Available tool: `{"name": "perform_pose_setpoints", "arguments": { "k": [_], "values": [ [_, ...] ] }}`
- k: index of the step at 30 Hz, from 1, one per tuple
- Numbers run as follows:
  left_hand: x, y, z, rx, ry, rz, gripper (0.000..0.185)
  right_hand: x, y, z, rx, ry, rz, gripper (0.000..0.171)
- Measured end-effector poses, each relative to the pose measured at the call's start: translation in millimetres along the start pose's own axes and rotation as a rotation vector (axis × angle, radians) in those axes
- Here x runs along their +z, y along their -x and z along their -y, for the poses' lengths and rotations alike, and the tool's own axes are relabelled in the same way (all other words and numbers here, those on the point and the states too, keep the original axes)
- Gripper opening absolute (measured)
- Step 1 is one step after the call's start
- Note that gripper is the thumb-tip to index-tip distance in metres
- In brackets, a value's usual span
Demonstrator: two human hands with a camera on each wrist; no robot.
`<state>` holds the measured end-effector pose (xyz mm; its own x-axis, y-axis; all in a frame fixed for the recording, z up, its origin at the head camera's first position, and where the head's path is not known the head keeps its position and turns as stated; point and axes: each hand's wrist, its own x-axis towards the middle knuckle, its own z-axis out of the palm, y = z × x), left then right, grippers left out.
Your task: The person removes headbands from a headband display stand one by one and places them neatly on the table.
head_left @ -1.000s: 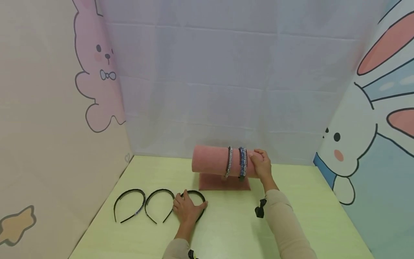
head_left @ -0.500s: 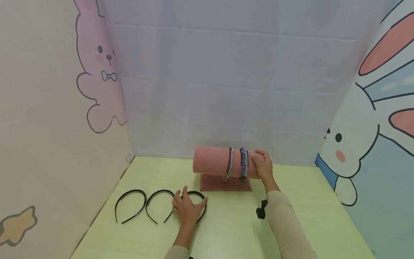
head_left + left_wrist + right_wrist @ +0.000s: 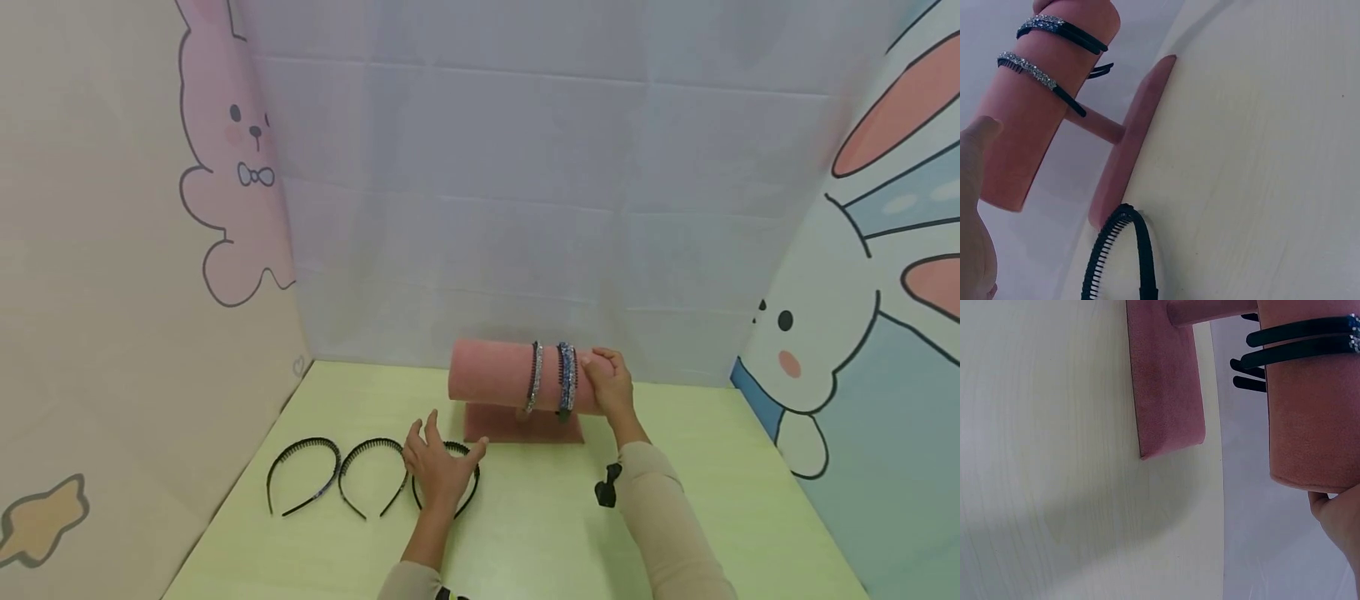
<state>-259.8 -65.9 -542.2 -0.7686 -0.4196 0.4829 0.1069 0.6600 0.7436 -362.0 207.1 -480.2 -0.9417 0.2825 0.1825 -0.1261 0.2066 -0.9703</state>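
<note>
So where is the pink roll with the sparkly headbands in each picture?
Head: the pink roll sits mid-picture at the back of the table, with the right hand holding its right end.
Left wrist: the roll stands up the top left, its two sparkly headbands near the top.
Right wrist: the roll fills the top right.
Shared landmark: the flat pink base under the roll shows in all three.

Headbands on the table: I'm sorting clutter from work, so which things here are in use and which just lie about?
In use: black toothed headband under left hand; pink velvet roll stand gripped by right hand; two sparkly headbands on it.
Lying about: two black headbands; green table.
</note>
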Motion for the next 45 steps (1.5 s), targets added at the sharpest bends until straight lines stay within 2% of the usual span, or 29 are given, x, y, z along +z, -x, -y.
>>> {"name": "perform_pose_setpoints", "arguments": {
  "k": [8,12,18,21,30,40,45],
  "values": [
    [-6.4,-11.2,-14.7,0.029,0.048,0.019,0.096,0,1,0,-0.006,-0.012,0.008,0.040],
    [-7.8,-17.4,-22.9,0.089,0.067,0.037,0.097,0,1,0,0.002,-0.009,0.015,0.042],
    [-8.5,-26.0,-37.7,0.209,0.076,0.127,0.098,0,0,0,-0.003,-0.015,0.016,0.043],
    [-7.4,-29.1,-42.6,0.267,0.074,0.143,0.097,0,0,-1,0.000,-0.010,0.007,0.041],
    [-2.0,-40.3,-52.5,0.362,0.110,0.181,0.093,-1,0,1,-0.006,-0.006,0.014,0.041],
    [5.0,-65.2,-64.9,0.516,0.127,0.215,0.085,-2,-1,0,0.012,-0.008,0.005,0.039],
    [9.3,-78.7,-68.5,0.572,0.082,0.248,0.085,-1,-1,1,0.006,0.006,0.003,0.041]
  ]
}}
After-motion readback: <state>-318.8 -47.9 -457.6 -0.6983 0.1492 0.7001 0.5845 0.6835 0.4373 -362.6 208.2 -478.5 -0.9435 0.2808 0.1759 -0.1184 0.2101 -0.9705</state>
